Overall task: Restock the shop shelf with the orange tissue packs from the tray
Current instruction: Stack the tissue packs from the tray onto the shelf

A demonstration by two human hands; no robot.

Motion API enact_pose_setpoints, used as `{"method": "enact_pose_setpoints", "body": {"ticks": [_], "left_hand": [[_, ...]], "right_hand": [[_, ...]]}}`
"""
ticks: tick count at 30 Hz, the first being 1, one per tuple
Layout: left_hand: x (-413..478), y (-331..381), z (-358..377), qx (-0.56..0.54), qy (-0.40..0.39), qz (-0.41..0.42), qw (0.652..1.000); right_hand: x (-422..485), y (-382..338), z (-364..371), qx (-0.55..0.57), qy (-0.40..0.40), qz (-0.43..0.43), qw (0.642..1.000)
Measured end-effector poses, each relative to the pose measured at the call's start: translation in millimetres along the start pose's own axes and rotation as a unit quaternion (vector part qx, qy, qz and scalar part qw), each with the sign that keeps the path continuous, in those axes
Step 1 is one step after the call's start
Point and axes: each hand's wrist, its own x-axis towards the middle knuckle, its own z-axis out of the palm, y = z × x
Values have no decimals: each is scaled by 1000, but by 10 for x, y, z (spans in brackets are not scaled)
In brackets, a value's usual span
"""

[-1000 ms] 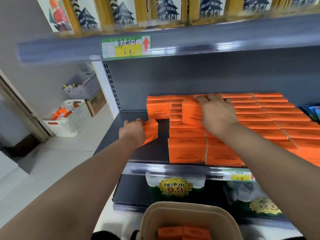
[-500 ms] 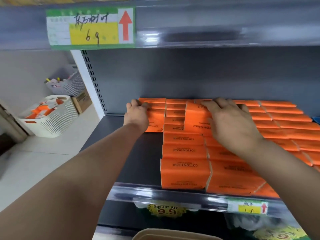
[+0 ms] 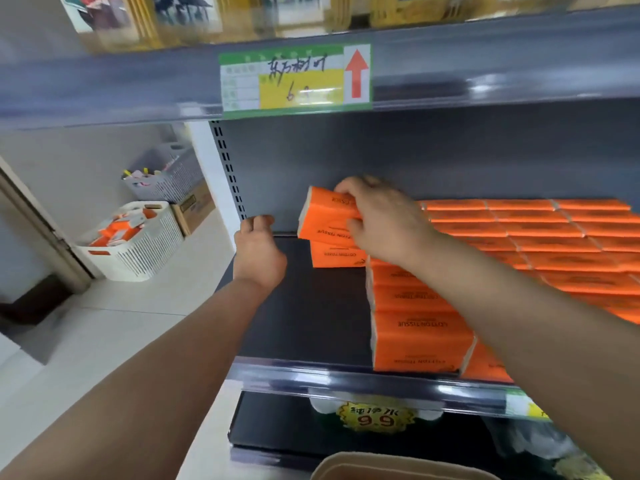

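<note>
The right hand [image 3: 382, 221] pinches one orange tissue pack [image 3: 323, 220] by its right end, tilted, above another pack [image 3: 337, 254] at the back-left of the shelf [image 3: 311, 306]. The left hand [image 3: 258, 251] hovers just beside it, loosely curled and holding nothing. Rows of orange packs [image 3: 536, 237] fill the shelf to the right; the tray [image 3: 381, 467] shows only its rim at the bottom edge. Held at one end (the pack looks soft), it could sag or twist, land crooked and slide off the one beneath onto the bare shelf.
</note>
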Motion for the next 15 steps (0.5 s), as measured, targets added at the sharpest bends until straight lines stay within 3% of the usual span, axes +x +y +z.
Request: {"method": "enact_pose_setpoints", "body": {"ticks": [4,10,15], "left_hand": [[-21,-212,-88,-18,-30,-3,999],[-111,-408,69,2,-210,21,977],[-148,-220,194,-15,-259,23,966]], "right_hand": [[206,-192,391,-7,-54,1,999],[217,-109,757,-59,-131,46,989],[171,-51,816,-144,-120,67,980]]}}
